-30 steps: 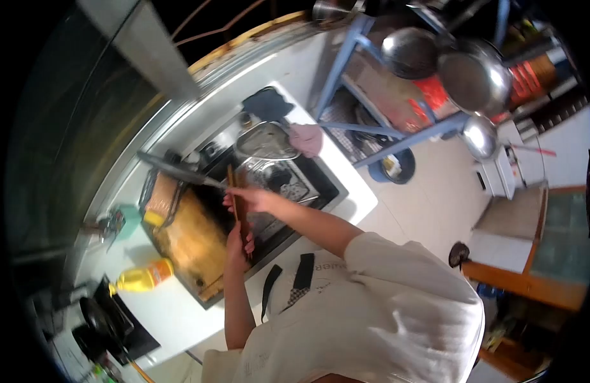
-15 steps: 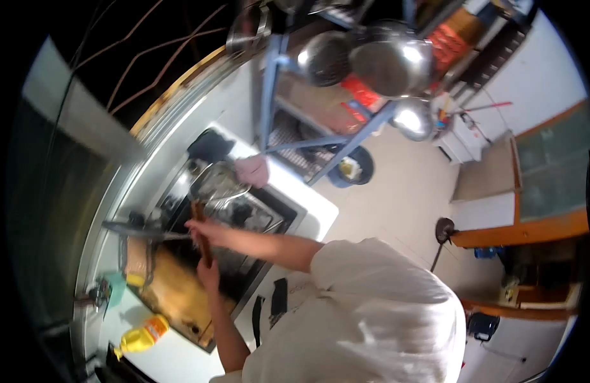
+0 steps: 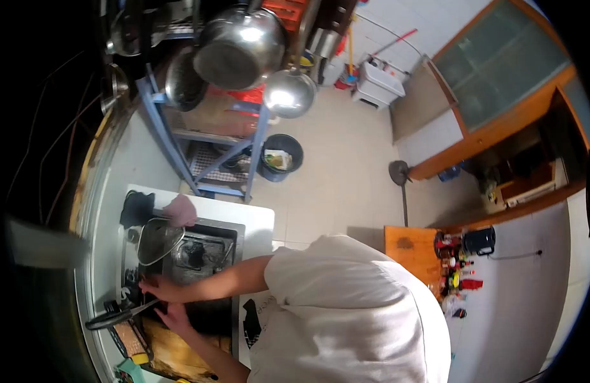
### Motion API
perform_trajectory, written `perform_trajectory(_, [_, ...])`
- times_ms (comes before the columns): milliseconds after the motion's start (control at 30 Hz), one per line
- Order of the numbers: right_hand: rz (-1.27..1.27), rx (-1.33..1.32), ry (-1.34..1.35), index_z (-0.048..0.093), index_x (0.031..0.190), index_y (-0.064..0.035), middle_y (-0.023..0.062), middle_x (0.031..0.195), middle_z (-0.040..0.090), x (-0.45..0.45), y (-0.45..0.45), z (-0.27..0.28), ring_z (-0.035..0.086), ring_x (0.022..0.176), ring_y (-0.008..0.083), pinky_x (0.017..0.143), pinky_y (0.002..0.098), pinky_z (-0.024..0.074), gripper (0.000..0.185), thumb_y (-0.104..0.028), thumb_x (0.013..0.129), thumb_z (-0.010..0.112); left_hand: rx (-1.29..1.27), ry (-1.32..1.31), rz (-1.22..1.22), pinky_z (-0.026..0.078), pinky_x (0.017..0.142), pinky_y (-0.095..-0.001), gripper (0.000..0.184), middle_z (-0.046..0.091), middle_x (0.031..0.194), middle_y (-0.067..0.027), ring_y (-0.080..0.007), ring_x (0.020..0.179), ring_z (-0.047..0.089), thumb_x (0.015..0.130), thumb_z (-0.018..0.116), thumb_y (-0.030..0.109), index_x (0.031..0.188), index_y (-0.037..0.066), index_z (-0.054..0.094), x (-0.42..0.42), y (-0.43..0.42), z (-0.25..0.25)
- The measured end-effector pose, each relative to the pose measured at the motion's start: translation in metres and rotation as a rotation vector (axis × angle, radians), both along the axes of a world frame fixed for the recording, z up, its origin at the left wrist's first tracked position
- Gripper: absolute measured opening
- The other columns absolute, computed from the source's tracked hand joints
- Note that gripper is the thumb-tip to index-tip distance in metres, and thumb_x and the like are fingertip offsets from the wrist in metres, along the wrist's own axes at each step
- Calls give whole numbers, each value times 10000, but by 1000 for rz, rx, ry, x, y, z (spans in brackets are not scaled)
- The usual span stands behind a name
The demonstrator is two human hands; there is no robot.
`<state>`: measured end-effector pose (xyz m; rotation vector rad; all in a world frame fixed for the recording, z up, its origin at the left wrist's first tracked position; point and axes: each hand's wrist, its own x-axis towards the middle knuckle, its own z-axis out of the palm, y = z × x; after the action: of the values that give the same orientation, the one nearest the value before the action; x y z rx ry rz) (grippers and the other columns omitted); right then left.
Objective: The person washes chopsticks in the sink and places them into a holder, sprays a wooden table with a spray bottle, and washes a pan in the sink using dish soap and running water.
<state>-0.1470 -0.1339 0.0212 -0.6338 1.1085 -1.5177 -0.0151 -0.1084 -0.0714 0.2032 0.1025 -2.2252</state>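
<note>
My right hand (image 3: 164, 290) reaches over the sink's far side, blurred, its fingers curled round something I cannot make out. Just below it, my left hand (image 3: 175, 316) is also closed, its held thing hidden. Both are close to the end of the dark-handled metal bar (image 3: 116, 316) that slants over the sink. A wire-mesh strainer (image 3: 159, 241) lies at the upper corner of the sink (image 3: 239, 239), beside a metal tray (image 3: 199, 255). No brown stick can be made out now.
A pink cloth (image 3: 180, 210) and a dark cloth (image 3: 137, 209) lie on the counter's end. Below the hands is a wooden board (image 3: 173, 351). Pans (image 3: 240, 48) hang over a blue rack (image 3: 160, 127); a bin (image 3: 282, 156) stands beside it. A wooden table (image 3: 403, 246) is behind me.
The view has swung, shifting the sink and hands down and left and bringing the table into sight. The brown stick held in both hands earlier is no longer distinguishable.
</note>
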Motion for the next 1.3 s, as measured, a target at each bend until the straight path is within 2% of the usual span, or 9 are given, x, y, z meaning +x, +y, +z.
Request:
perform_trajectory(33, [-34,18,41,566,852,-37,27,773,598,7,4,-7,541,717,120,673,284,448,302,-335,865,612,383,-202,164,290,1039,-449,530,456,1306,-164,-286,1213,412,909,503,371,1292,15,414,-10,-7,32])
perform_trajectory(100, [36,-69,-89,596,875,-30,41,807,618,10,13,-24,570,762,139,718,295,465,227,-233,810,675,418,233,-44,341,1005,-429,506,484,1259,-178,-301,1147,468,913,505,343,1295,25,412,46,-44,-56])
perform_trajectory(233, [294,-663,206,606,984,-39,72,993,620,-12,35,-36,577,923,166,819,294,452,309,-145,724,736,445,-317,194,326,882,-381,408,433,1064,-124,-248,972,424,900,517,379,1110,63,367,37,-51,-21])
perform_trajectory(500, [461,288,-402,592,1037,-47,51,965,611,-63,53,5,572,922,175,775,350,486,409,-390,818,632,456,-361,235,297,634,-284,429,332,675,-17,-143,623,335,874,541,451,739,140,278,38,-66,-24])
perform_trajectory(700, [612,351,120,607,957,-56,56,816,625,-56,62,32,603,767,163,699,362,497,306,-342,894,519,502,-465,428,347,558,-244,548,337,474,38,-101,455,353,838,583,504,534,168,275,6,-49,6])
perform_trajectory(900, [317,-37,742,650,959,-64,127,802,659,-44,53,12,638,775,280,655,380,496,213,-194,802,589,471,-905,383,455,722,-345,371,532,704,-13,-175,755,517,902,508,415,648,148,469,-43,-17,8])
perform_trajectory(1067, [578,-118,1048,637,1064,-92,152,883,649,-56,66,11,603,825,349,711,406,491,282,-192,802,605,496,-509,270,447,627,-285,351,485,593,27,-131,593,494,928,499,356,641,159,453,-30,-10,-21])
perform_trajectory(1200, [487,-287,907,602,1108,-61,187,950,625,-63,74,0,610,756,347,667,382,486,269,-121,847,569,626,-394,311,422,551,-260,332,423,541,40,-103,524,445,931,493,312,643,158,435,-43,-14,45])
perform_trajectory(1300, [572,-104,780,604,1097,-41,191,890,630,-74,78,28,615,673,281,642,352,485,243,-112,869,559,375,-2,315,395,490,-251,347,361,515,37,-96,481,402,936,477,296,627,157,403,-1,-26,3])
